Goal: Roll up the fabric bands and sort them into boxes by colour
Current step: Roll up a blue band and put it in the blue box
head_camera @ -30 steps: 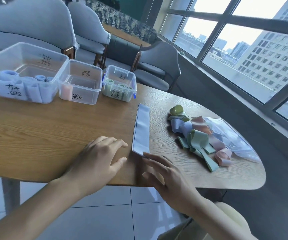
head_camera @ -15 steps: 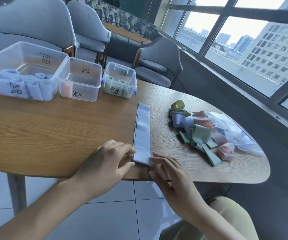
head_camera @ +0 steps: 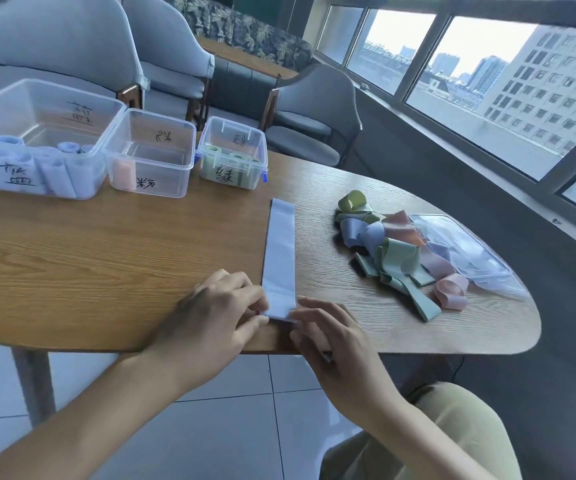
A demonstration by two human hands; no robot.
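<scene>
We see the left hand [head_camera: 217, 313] pinching the near end of the blue band [head_camera: 280, 258], which runs flat on the table [head_camera: 106, 258] away from its fingertips. The right hand [head_camera: 335, 344] touches that same end, fingers loosely spread. Beyond both hands sit three boxes [head_camera: 148, 157].

Pale blue band [head_camera: 281, 258] flat on table — loose bands [head_camera: 393, 254] heaped right

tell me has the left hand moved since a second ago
Yes. The left hand has slid right across the wooden table to the near end of the flat pale blue fabric band, now pinching its corner.
</scene>
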